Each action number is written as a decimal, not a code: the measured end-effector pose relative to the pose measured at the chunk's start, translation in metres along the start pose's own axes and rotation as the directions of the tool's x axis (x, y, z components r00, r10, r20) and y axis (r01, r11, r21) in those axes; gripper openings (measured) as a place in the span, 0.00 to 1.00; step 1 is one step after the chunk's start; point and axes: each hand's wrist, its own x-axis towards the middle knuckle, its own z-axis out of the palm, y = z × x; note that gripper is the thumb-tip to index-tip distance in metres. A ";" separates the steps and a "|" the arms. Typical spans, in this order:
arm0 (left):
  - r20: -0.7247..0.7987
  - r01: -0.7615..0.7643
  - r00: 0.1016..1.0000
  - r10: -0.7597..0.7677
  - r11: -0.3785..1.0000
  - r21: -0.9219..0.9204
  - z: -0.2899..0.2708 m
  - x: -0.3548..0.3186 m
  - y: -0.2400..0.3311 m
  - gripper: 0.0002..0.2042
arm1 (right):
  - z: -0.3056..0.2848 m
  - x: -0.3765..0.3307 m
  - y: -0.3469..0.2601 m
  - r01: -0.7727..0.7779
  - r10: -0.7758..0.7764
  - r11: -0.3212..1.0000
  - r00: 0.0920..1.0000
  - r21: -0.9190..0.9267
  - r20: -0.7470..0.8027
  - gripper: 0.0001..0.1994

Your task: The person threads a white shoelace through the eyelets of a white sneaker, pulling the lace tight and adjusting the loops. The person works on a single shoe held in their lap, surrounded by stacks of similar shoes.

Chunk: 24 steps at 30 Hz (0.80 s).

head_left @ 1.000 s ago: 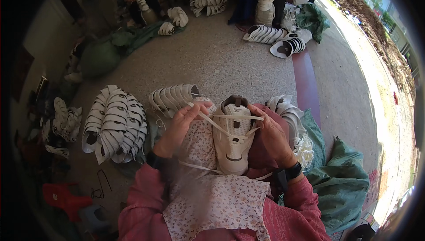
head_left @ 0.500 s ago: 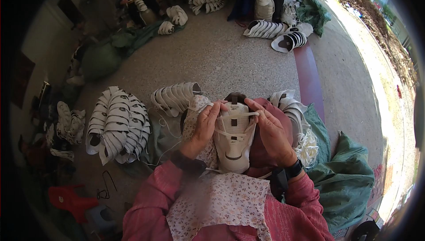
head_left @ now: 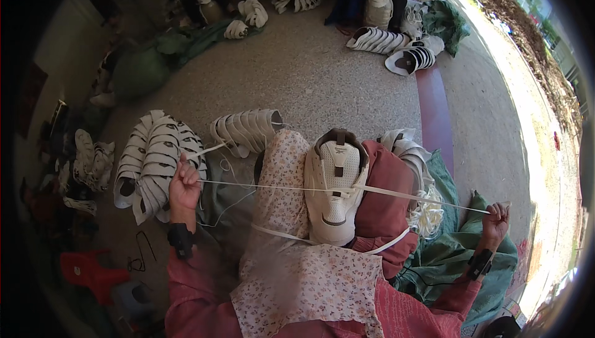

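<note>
A cream shoe upper (head_left: 330, 217) with a dark collar stands between my thighs, toe toward me. A flat white shoelace (head_left: 396, 193) runs out from both sides of its front and is pulled taut. Far out to the left, my left hand (head_left: 185, 186) is closed on one side of the lace, with a loose end sticking out above the fist. My right hand (head_left: 495, 221) grips the other side, stretched far to the right over green cloth. A pale band (head_left: 282, 234) passes across my legs close to the toe.
Stacks of nested white shoe uppers (head_left: 162, 163) stand at left, with another row (head_left: 246, 130) ahead. At right lie more uppers (head_left: 403, 146), a bundle of laces (head_left: 426, 215) and a green sack (head_left: 458, 257). A red stool (head_left: 90, 273) is lower left. Other people sit working at the back.
Both hands have moved from the shoe upper's lacing area out to opposite sides, drawing the lace out long and taut. The upper stays between my thighs.
</note>
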 end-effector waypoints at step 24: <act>0.331 -0.351 0.929 -0.163 -0.111 0.930 0.103 -0.030 -0.091 0.15 | 0.229 0.036 0.397 0.261 0.353 -0.354 0.926 -0.898 0.130 0.12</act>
